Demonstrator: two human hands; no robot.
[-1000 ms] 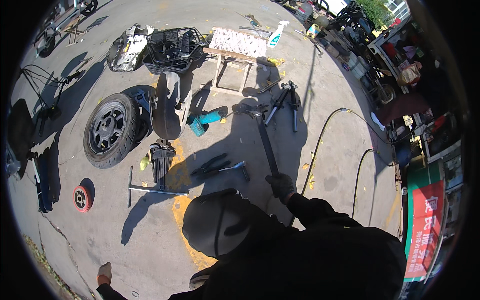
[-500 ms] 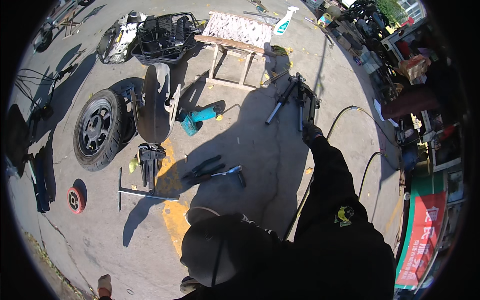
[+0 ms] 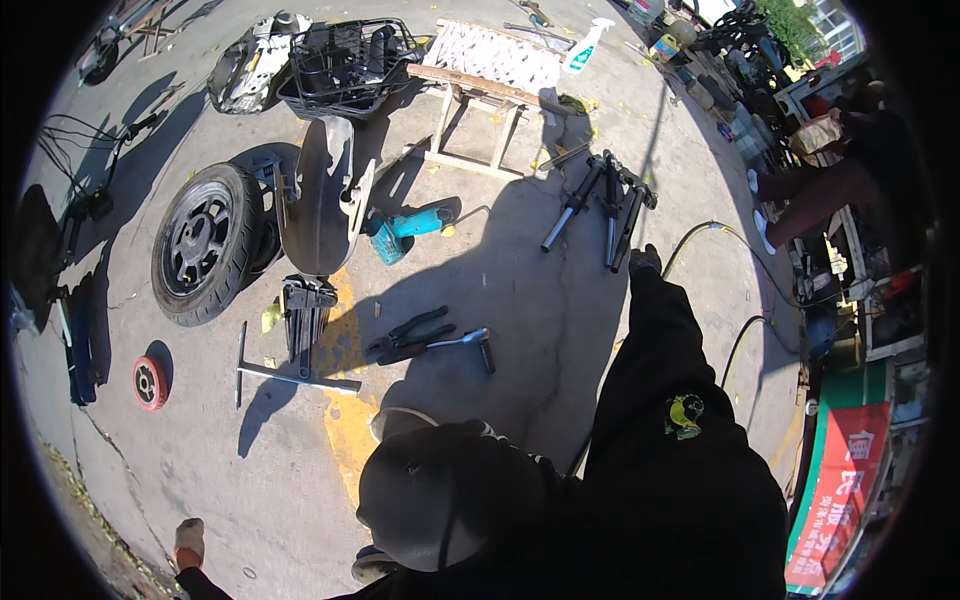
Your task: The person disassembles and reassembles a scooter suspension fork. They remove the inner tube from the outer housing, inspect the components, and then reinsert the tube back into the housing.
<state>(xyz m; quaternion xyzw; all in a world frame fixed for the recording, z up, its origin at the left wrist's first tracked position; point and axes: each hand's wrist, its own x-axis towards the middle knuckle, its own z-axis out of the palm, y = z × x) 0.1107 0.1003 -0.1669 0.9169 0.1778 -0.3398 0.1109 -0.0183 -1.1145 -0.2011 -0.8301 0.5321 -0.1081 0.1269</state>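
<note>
My right hand (image 3: 645, 258) reaches forward at the end of a black sleeve. It is at the near end of a black front fork assembly (image 3: 608, 200) that lies on the concrete. Whether the fingers grip a fork leg cannot be made out. My left hand (image 3: 188, 541) hangs low at the bottom left, small and near the picture's rim, with nothing visible in it. My dark cap (image 3: 440, 500) fills the lower middle.
On the ground lie a tyre on its rim (image 3: 205, 245), a dark mudguard (image 3: 318, 200), a teal power tool (image 3: 405, 228), pliers with a ratchet (image 3: 430, 340), and a T-bar (image 3: 290, 376). A wooden stool (image 3: 480, 95) and wire basket (image 3: 345, 65) stand behind. A person (image 3: 820, 180) sits at right.
A second ago my right hand held a long dark bar close in. It has stretched out toward the fork, and the bar is no longer seen in the hand.
</note>
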